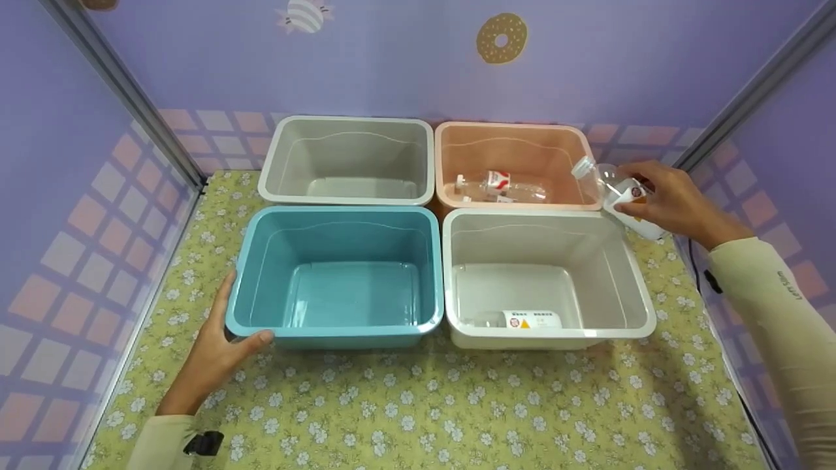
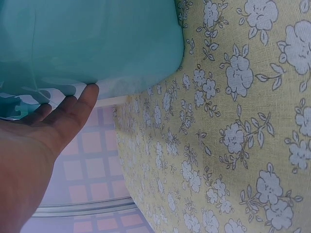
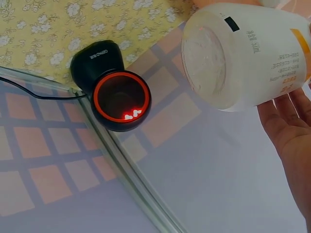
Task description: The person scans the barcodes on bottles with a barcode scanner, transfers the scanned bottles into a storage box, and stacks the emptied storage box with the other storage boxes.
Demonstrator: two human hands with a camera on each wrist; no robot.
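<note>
My right hand [image 1: 666, 199] grips a clear plastic bottle [image 1: 632, 207] with a white label, tilted, its capped neck pointing left over the right edge of the orange bin [image 1: 509, 130]. In the right wrist view the bottle's base [image 3: 206, 68] faces the camera. My left hand [image 1: 219, 346] rests against the front left corner of the blue bin [image 1: 333, 333], thumb near the front rim. The left wrist view shows nearly straight fingers [image 2: 80, 107] touching the bin's outer side. Clear bottles [image 1: 499, 181] lie inside the orange bin. Another white-labelled bottle [image 1: 532, 319] lies in the white bin [image 1: 548, 331].
A grey bin [image 1: 346, 199] stands behind the blue one; all the bins adjoin on a floral cloth [image 1: 418, 405]. A black scanner [image 3: 97, 60] with a lit red ring and a cable stands near the right wall. Purple panels [image 1: 405, 59] enclose the back and sides.
</note>
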